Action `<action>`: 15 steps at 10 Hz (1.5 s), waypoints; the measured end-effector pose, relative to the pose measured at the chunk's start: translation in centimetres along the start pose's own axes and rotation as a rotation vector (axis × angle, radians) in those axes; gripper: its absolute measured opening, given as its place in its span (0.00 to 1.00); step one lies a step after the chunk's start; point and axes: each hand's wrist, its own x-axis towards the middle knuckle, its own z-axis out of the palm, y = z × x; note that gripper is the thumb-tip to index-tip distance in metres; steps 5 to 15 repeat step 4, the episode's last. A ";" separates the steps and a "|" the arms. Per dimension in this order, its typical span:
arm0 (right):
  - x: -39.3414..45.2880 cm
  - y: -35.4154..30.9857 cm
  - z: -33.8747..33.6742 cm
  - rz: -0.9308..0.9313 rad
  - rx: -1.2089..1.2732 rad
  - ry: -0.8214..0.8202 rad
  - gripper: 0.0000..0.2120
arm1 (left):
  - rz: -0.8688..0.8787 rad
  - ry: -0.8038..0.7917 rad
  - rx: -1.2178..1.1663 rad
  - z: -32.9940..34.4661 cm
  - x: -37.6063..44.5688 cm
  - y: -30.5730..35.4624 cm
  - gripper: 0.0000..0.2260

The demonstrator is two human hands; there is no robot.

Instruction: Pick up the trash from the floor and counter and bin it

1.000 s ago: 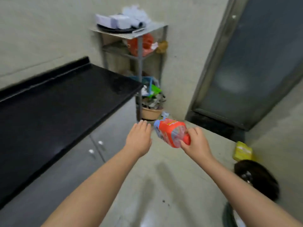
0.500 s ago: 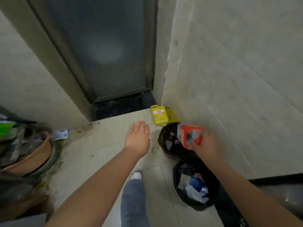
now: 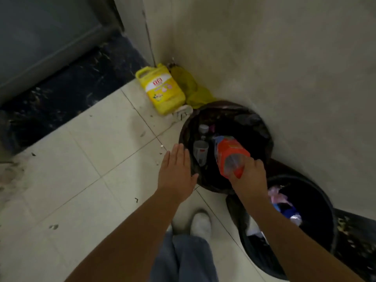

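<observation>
My right hand (image 3: 249, 176) grips the base of a clear plastic bottle with an orange-red label (image 3: 230, 153), held neck-down over the open mouth of a dark brown bin (image 3: 262, 129) against the wall. Inside that bin lie a plastic cup and a small bottle. My left hand (image 3: 176, 174) is flat, fingers apart, holding nothing, hovering at the bin's left rim. A second black bin (image 3: 325, 202) with crumpled wrappers inside stands nearer, below my right forearm.
A yellow jug (image 3: 162, 88) lies on the tiled floor in the corner, with a yellow bag (image 3: 191, 86) behind it. A dark door sill (image 3: 67, 82) runs along the upper left. My white shoe (image 3: 200, 222) and trouser leg are below.
I have turned from the counter toward the corner and leaned in over the bins. The bottle moved from chest height to above the brown bin, neck tipped down.
</observation>
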 end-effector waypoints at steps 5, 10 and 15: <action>3.5 0.2 4.5 -0.187 -0.145 0.036 0.17 | 0.084 -0.001 -0.026 2.3 4.5 -0.8 0.31; 3.5 0.2 4.5 -0.187 -0.145 0.036 0.17 | 0.084 -0.001 -0.026 2.3 4.5 -0.8 0.31; 3.5 0.2 4.5 -0.187 -0.145 0.036 0.17 | 0.084 -0.001 -0.026 2.3 4.5 -0.8 0.31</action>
